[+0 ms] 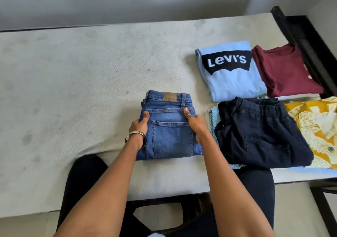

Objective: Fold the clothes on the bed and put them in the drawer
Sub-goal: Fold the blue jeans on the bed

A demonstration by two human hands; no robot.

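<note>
Squarely between both hands: folded blue jeans (168,125), flat on the mattress (82,83), back pocket and waistband patch facing up. Left hand (139,127) clasping the jeans' left edge, thumb on top, fingers hidden at the side. Right hand (196,125) clasping the right edge likewise, thumb with a ring laid on the denim. Just beyond the right hand: folded dark navy trousers (259,132), over a teal patterned cloth (213,120). Farther out past that hand: light blue Levi's shirt (229,72), maroon shirt (284,70), yellow patterned garment (313,127).
</note>
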